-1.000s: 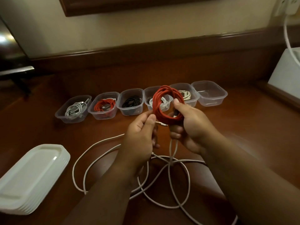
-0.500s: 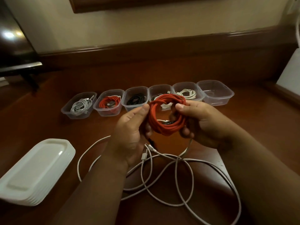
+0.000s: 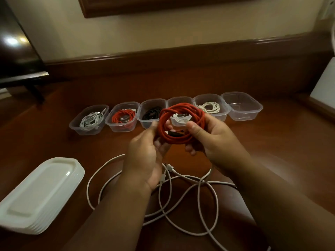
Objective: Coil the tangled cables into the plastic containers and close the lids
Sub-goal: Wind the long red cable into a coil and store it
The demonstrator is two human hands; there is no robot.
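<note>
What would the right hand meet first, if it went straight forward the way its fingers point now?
Probably the left hand gripping the red coil, because the right hand points leftward across it; depth is unclear.

Red coiled cable (image 3: 181, 122) — white loose cable (image 3: 183, 200) — brown table (image 3: 272, 142)

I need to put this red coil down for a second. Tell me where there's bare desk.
Bare wood lies right of the right hand, below the empty container, and between the lid stack and the container row. In front of you it is crowded: the loose white cable sprawls under both wrists.
</note>
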